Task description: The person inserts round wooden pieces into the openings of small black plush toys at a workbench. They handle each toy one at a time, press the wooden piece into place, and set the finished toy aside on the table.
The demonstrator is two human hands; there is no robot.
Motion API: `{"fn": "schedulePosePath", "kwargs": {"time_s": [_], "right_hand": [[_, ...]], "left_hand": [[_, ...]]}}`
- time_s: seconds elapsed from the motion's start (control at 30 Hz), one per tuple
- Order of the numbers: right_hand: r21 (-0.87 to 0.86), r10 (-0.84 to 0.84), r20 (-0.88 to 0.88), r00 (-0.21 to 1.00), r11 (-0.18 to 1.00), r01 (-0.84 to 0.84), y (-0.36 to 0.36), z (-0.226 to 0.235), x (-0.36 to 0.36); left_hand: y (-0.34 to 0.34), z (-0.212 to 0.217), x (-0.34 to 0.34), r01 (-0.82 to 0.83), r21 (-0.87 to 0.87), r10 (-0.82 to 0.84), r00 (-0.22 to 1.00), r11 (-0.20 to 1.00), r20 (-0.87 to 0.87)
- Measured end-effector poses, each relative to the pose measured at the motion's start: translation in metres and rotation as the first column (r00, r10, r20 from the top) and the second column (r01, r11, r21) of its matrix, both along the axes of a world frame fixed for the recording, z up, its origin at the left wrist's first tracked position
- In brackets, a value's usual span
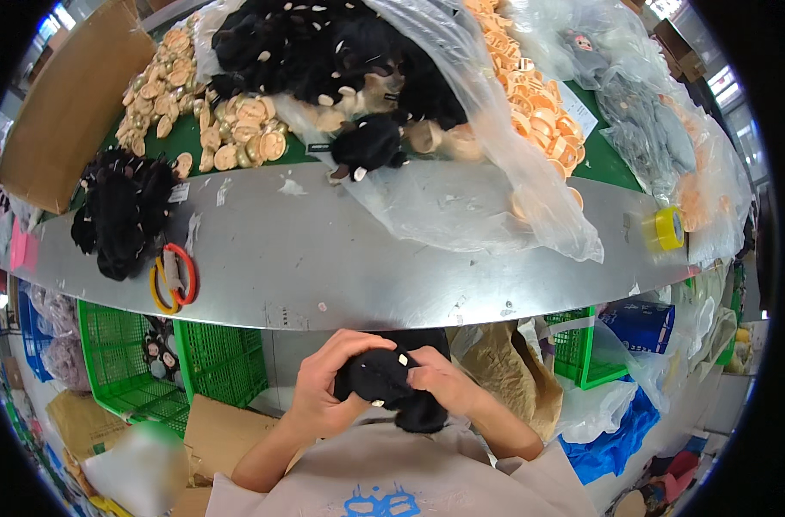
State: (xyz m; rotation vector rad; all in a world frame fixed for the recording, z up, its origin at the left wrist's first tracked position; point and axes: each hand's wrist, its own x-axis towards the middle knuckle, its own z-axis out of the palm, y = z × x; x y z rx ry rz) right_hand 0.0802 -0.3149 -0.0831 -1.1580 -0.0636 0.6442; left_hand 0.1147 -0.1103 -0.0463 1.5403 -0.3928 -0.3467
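Note:
Below the table's near edge, both my hands hold a black plush piece [377, 376] with small pale tabs on it. My left hand [328, 375] wraps its fingers and thumb round the left side. My right hand [444, 382] grips the right side, with the thumb pressed near one of the pale tabs. A fuzzy black part [421, 414] hangs down under my right hand. On the table ahead lie a similar black plush piece [368, 142] and a large heap of black plush pieces [323, 47] in a clear plastic bag [461, 207].
Red-and-yellow-handled scissors [175, 277] lie by a black plush pile [125, 211] at the left. Peach plastic parts [539, 112] and beige face-shaped parts [246, 133] are heaped farther back. Yellow tape [669, 228] sits at right. Green crates [134, 362] and cardboard [224, 435] stand below.

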Motion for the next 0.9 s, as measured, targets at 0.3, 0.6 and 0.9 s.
{"fn": "schedulePosePath", "kwargs": {"time_s": [0.3, 0.6, 0.9], "right_hand": [[-0.144, -0.560, 0.792, 0.245, 0.219, 0.965, -0.107, 0.103, 0.002], [-0.562, 0.138, 0.782, 0.608, -0.265, 0.783, -0.239, -0.006, 0.074], [-0.247, -0.018, 0.968, 0.249, -0.216, 0.945, -0.207, 0.006, 0.048]], "left_hand": [[-0.008, -0.008, 0.000, -0.350, -0.121, 0.325, 0.927, 0.929, -0.189], [-0.009, -0.006, 0.010, -0.437, -0.083, 0.414, 0.887, 0.896, -0.206], [0.008, -0.010, 0.007, -0.331, -0.078, 0.311, 0.930, 0.940, -0.196]]}}
